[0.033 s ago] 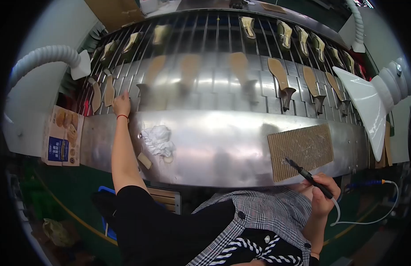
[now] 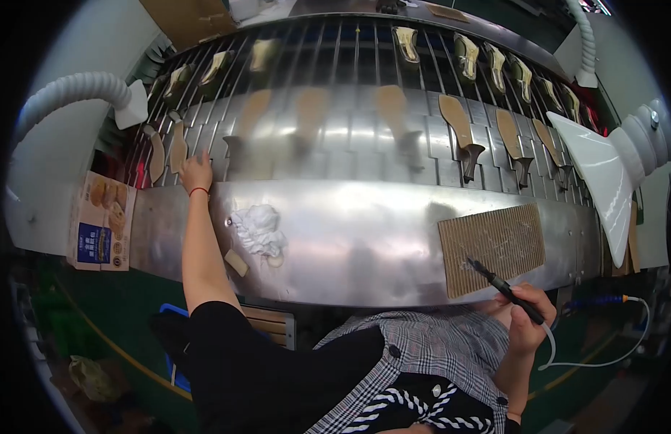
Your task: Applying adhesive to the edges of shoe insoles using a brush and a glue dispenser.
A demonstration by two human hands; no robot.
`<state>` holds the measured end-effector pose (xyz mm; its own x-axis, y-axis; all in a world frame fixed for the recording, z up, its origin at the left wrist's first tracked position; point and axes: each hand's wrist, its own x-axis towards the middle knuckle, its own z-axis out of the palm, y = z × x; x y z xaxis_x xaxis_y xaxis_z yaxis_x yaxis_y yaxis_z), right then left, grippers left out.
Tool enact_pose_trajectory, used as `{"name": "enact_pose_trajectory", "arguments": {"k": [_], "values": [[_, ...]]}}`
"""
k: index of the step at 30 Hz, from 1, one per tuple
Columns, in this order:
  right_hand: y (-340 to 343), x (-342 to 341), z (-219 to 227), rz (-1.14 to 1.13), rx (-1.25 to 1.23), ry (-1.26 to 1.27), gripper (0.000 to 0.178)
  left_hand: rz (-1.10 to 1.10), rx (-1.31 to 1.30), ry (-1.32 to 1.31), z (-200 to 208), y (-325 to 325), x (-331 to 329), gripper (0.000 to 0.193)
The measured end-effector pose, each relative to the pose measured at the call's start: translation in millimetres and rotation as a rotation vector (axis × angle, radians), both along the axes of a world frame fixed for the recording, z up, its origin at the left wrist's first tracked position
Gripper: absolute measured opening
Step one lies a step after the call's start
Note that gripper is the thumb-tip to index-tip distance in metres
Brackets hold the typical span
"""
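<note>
In my right hand (image 2: 527, 318) is a slim black brush pen (image 2: 510, 293) with a pale hose trailing from its back end. Its dark tip is over a corrugated cardboard pad (image 2: 493, 239) streaked with whitish residue. My left arm reaches far left, where my left hand (image 2: 196, 173) is at the slatted conveyor's near edge, fingers apart. Just left of those fingers lies a tan shoe sole (image 2: 178, 148); whether they touch it I cannot tell. Another sole (image 2: 156, 155) is further left. Several tan soles with dark heels, such as this one (image 2: 457, 119), line the conveyor, some seen hazily.
A crumpled white cloth (image 2: 258, 228) and a small beige block (image 2: 237, 262) lie on the metal ledge (image 2: 350, 246). Shoe uppers (image 2: 405, 45) sit along the far rods. White ducts with hoods, one left (image 2: 130, 105) and one right (image 2: 588, 181), flank the bench. A printed box (image 2: 102, 224) stands left.
My left hand has shifted very slightly toward me and its fingers look a little more spread. The right hand and brush pen are practically unmoved.
</note>
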<state>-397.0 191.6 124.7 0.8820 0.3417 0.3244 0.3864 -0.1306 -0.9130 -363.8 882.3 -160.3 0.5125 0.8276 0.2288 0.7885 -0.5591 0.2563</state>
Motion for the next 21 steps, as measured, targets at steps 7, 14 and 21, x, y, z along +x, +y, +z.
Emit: {"name": "enact_pose_trajectory", "arguments": {"k": [7, 14, 21], "values": [[-1.9, -3.2, 3.7, -0.125, -0.046, 0.029, 0.035, 0.137, -0.122, 0.309, 13.4, 19.0, 5.6, 0.073], [-1.7, -9.8, 6.9, -0.162, -0.066, 0.072, 0.033, 0.193, -0.196, 0.159, 24.5, 19.0, 13.2, 0.092], [-2.3, -15.3, 8.7, -0.155, -0.027, 0.064, 0.029, 0.253, -0.24, 0.271, 4.0, 39.5, 26.8, 0.115]]}}
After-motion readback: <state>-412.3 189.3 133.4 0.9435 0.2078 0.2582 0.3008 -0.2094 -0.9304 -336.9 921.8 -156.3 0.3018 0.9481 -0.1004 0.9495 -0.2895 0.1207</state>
